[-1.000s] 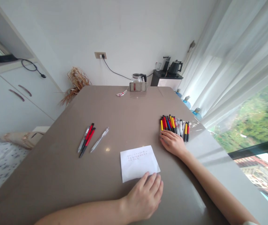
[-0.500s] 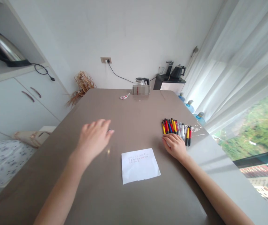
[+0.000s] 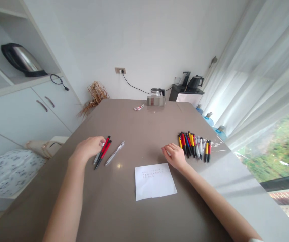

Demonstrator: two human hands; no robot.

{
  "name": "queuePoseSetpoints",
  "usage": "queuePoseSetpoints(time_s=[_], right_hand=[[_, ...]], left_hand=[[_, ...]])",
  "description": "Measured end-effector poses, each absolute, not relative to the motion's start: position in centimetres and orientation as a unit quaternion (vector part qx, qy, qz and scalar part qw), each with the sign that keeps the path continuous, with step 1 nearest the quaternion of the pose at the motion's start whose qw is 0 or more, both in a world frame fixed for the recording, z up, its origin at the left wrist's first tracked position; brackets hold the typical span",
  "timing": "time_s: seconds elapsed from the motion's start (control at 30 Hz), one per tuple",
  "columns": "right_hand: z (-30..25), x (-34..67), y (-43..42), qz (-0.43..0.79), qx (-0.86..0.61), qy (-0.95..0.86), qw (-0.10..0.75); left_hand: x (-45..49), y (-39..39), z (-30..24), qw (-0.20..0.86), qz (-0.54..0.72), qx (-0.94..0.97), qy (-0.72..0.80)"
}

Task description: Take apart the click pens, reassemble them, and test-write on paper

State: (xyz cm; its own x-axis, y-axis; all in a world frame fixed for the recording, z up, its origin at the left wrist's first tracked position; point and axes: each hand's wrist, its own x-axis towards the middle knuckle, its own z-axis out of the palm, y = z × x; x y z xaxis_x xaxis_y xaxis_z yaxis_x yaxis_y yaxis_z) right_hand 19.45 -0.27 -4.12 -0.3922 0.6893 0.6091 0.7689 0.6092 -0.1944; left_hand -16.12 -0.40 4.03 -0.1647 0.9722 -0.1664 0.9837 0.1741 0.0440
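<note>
My left hand (image 3: 88,148) reaches to the left side of the table (image 3: 139,127), its fingers bent and pinched on a grey pen (image 3: 97,158). That pen lies beside two red-and-black pens (image 3: 104,150), and a clear pen (image 3: 114,153) lies just to their right. My right hand (image 3: 174,156) hovers low, fingers loosely curved and apart, with nothing visible in it. It is just left of a row of several coloured pens (image 3: 194,144). A white paper (image 3: 154,181) with a few written lines lies between my forearms.
At the table's far edge stand a small blurred object (image 3: 155,101) and a wrapper (image 3: 138,107). A kettle (image 3: 23,59) sits on the left shelf above white cabinets. Sheer curtains and a window run along the right. A side stand (image 3: 186,93) holds kettles.
My left hand left the paper's near edge, swung left across the table and settled on the left group of pens. My right hand drew back slightly left from the pen row. The view tilted.
</note>
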Motion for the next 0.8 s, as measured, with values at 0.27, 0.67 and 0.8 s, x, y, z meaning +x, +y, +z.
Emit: queuePoseSetpoints(time_s=[0.27, 0.67, 0.8], right_hand=[[-6.6, 19.1, -0.1, -0.004, -0.467, -0.808, 0.36], [-6.7, 19.2, 0.0, 0.009, -0.473, -0.805, 0.359], [-6.7, 19.1, 0.0, 0.017, -0.484, -0.797, 0.36]], left_hand=[[-14.9, 1.4, 1.4, 0.086, -0.078, 0.626, 0.771], [-14.8, 2.4, 0.0, 0.086, -0.107, 0.589, 0.797], [-13.1, 1.1, 2.1, 0.016, -0.078, 0.615, 0.784]])
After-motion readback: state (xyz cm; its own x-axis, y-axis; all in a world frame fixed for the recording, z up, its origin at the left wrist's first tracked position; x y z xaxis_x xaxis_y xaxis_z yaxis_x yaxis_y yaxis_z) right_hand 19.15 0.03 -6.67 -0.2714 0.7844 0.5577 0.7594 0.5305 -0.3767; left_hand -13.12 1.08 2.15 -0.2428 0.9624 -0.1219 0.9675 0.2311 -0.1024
